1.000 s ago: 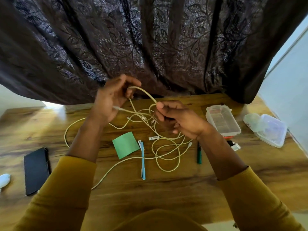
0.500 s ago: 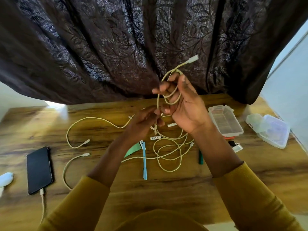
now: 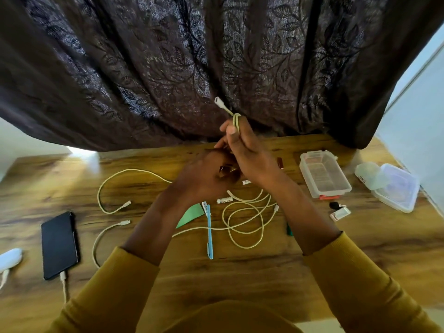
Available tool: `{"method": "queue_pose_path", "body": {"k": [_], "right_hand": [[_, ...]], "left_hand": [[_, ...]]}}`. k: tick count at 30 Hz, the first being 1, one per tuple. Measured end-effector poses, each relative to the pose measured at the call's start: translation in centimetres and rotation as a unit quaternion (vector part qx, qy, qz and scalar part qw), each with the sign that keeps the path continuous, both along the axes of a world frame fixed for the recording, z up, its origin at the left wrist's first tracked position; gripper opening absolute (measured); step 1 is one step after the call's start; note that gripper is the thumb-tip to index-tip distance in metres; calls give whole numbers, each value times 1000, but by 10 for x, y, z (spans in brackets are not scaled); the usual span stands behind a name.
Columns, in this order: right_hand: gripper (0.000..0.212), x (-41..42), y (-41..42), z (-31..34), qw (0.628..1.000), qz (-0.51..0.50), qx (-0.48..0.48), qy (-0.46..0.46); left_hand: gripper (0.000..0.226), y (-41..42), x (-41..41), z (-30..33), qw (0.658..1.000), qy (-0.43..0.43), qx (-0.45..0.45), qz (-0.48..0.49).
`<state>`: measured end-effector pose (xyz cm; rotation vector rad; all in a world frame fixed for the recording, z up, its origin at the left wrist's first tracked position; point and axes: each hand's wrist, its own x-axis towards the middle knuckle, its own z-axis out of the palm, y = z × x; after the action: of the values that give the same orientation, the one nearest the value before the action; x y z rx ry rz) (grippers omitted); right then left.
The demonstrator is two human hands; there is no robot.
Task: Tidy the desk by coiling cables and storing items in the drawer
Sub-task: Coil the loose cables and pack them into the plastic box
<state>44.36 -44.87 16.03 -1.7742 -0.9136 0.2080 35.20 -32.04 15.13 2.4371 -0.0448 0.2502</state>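
Right hand: the right hand [image 3: 249,152] is raised above the wooden desk [image 3: 240,280], fingers curled round a couple of tight turns of the pale yellow-green braided cable [image 3: 236,121]; its white plug end [image 3: 219,103] sticks up past the fingertips toward the dark leaf-patterned curtain [image 3: 192,56].
Left hand: the left hand [image 3: 206,179] sits just below and against the right, fingers curled inward; whether it pinches the cable there cannot be told, since the right hand hides the spot.
Cable on desk: loose loops of pale cable [image 3: 245,224] lie under the forearms, crossing the light blue pen [image 3: 209,234]; another pale run [image 3: 120,186] arcs out to the left. Which strands belong to the held cable is unclear.
Risk, snag: pulling more length up would likely drag the pen or the small white label [image 3: 224,201], because the strands overlap them.
Risk, tangle: the crossed loops could knot if drawn fast.
Risk, coil: the turns are few and springy, so a slack grip could let them unwind.
Edges: the curtain hangs close behind the hands; the black phone [image 3: 58,245] lies well to the left, the clear plastic box [image 3: 324,174] and the lidded clear container [image 3: 396,188] to the right.
Open room: bare wood in front of the loops, toward the person.
Drawer: not in view.
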Motion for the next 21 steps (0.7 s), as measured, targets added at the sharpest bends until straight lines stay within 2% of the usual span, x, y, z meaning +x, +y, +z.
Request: {"method": "queue_pose_path", "body": {"k": [2, 4, 7, 10, 15, 21], "right_hand": [[32, -1, -2, 3, 999, 2, -21, 31], [31, -2, -5, 11, 993, 13, -29, 113], [32, 1, -12, 23, 974, 53, 9, 221], [36, 5, -23, 29, 951, 107, 67, 282], [38, 4, -33, 24, 956, 92, 77, 269], [34, 4, -19, 2, 983, -5, 88, 160]], "left_hand": [[16, 0, -1, -1, 1000, -1, -12, 3], [16, -1, -2, -2, 1000, 1, -14, 11], [22, -2, -2, -2, 1000, -14, 1, 21], [21, -2, -1, 0, 999, -27, -2, 30], [19, 6, -1, 6, 996, -82, -17, 41], [15, 1, -3, 21, 994, -111, -4, 6]]}}
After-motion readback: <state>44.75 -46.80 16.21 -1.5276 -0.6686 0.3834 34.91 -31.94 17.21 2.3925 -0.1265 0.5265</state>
